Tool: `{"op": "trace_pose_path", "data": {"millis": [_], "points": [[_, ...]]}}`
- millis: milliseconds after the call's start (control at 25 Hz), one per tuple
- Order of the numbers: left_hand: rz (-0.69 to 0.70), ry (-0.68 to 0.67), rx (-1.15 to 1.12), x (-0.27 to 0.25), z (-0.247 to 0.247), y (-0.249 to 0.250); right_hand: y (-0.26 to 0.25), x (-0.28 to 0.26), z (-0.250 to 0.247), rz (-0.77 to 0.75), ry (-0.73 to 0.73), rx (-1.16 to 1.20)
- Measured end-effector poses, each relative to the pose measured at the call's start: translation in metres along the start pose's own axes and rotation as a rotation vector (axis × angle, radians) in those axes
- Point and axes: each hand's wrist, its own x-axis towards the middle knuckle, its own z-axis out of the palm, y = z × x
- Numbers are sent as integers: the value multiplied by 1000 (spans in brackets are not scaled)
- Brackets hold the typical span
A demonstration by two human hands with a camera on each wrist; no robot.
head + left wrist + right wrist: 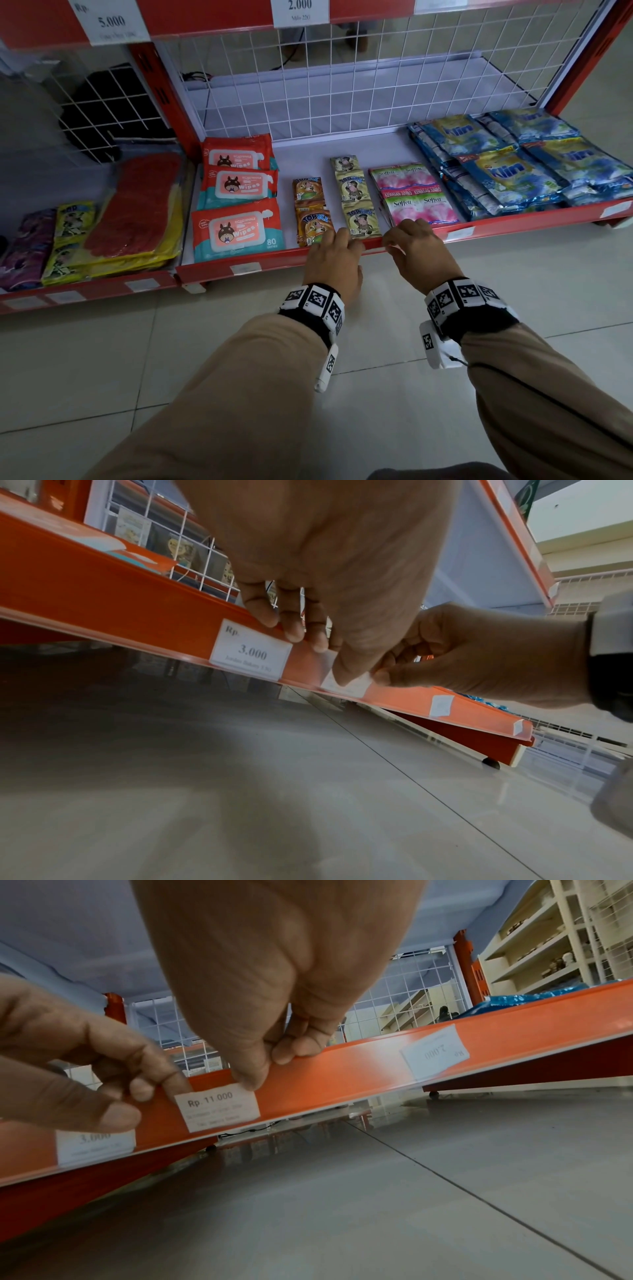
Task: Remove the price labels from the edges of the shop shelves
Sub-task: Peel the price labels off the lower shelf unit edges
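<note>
Price label "Rp. 11.000" (217, 1110) sat in the clear strip along the red front edge of the bottom shelf (342, 1066), just below the TopIce sachets (359, 209) and Soffell sachets (416, 195).

The right hand (416, 250) reached over the shelf lip. Its thumb tip pressed on the label's upper right corner, and its fingers (301, 1045) were curled over the top of the edge, so the strip was pinched between thumb and fingers.

The left hand (334, 263) was just beside it. Its fingers (291, 620) were curled over the shelf lip near the label's left end, with the thumb (103, 1112) on the front of the strip; whether it gripped the label itself I could not tell.

Another label, "3.000" (251, 653), sat in the same strip to the left of the hands, and one reading "2.000" (435, 1053) sat upside down farther right.

On the shelf lay packs of wipes (236, 229) at the left and blue Klin sachets (513, 168) at the right. The neighbouring shelf held red gloves in packets (137, 219). Larger price cards (111, 22) hung from the shelf above. Both wrists wore marker bands over tan sleeves, above a pale tiled floor (171, 359).
</note>
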Motion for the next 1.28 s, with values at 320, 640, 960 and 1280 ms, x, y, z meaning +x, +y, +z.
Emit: {"op": "trace_pose_path", "data": {"millis": [320, 640, 960, 1280], "points": [[27, -9, -41, -4, -1, -3, 0, -1, 1, -14, 4, -15], [33, -7, -58, -8, -5, -4, 2, -4, 8, -15, 104, 6], [75, -56, -95, -18, -16, -12, 0, -6, 18, 48, 218, 23], [93, -171, -48, -29, -31, -10, -13, -12, 5, 128, 147, 52]]}}
